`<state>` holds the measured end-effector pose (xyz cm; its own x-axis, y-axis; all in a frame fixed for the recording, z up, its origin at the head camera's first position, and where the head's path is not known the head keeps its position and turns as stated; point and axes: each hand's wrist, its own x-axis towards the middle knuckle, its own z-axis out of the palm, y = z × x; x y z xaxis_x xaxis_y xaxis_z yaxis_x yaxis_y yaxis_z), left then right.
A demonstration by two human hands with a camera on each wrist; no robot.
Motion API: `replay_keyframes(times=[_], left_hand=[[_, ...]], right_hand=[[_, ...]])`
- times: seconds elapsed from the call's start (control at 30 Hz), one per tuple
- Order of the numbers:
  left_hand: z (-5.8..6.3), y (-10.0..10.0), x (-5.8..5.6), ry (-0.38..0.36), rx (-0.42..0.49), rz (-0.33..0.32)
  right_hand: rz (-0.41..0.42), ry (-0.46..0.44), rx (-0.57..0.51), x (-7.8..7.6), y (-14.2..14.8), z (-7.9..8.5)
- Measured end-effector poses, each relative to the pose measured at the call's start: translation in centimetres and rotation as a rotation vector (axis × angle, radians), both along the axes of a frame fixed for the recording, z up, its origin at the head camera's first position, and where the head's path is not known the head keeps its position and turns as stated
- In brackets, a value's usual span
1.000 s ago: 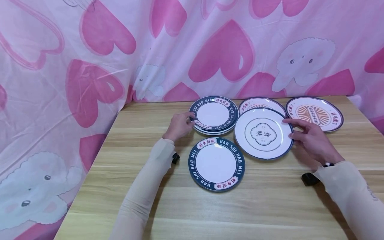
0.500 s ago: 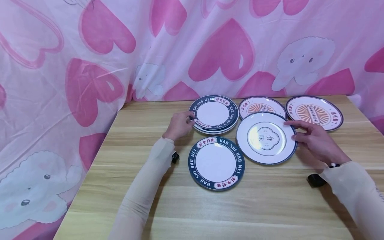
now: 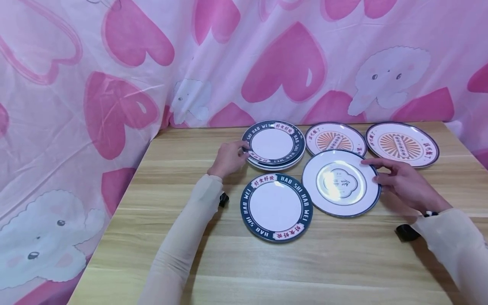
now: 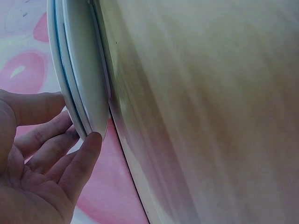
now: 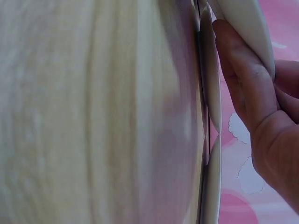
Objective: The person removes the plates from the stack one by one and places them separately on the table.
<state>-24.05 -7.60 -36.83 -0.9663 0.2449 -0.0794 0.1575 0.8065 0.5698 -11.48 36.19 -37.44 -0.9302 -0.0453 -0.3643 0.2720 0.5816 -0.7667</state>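
At the back of the table, my left hand [image 3: 229, 159] grips the left rim of a small stack of dark-rimmed plates [image 3: 271, 144]. In the left wrist view the thumb lies at the upper rim and a fingertip at the lower edge of the stacked plates [image 4: 84, 65]. A white plate [image 3: 324, 186] with a thin blue rim and a central emblem is held by my right hand [image 3: 409, 184] at its right edge. From the right wrist, fingers show under this raised plate [image 5: 247, 28]. A separate dark-rimmed plate [image 3: 275, 207] lies in front.
Two plates with orange sunburst centres, the middle one [image 3: 320, 137] and the right one [image 3: 400, 144], lie along the back edge. The held plate partly covers the middle one. A pink heart-patterned cloth [image 3: 213, 63] hangs behind the wooden table [image 3: 343, 262].
My right hand has moved the white plate toward me and slightly right, turning it a little. More of the middle sunburst plate shows. My left hand stays at the stack's rim.
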Motion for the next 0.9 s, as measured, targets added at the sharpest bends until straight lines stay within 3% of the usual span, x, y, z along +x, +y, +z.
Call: replay_keyframes(times=[0.6,0.9], left_hand=[[-0.16,0.17,-0.15,0.027,-0.016,-0.015],[-0.04,0.14,-0.12,0.0,-0.021,0.003]], right_hand=[[0.092,-0.006,0.039,0.35,0.88,-0.36],[0.113,-0.012,0.087,0.45,1.07,-0.35]])
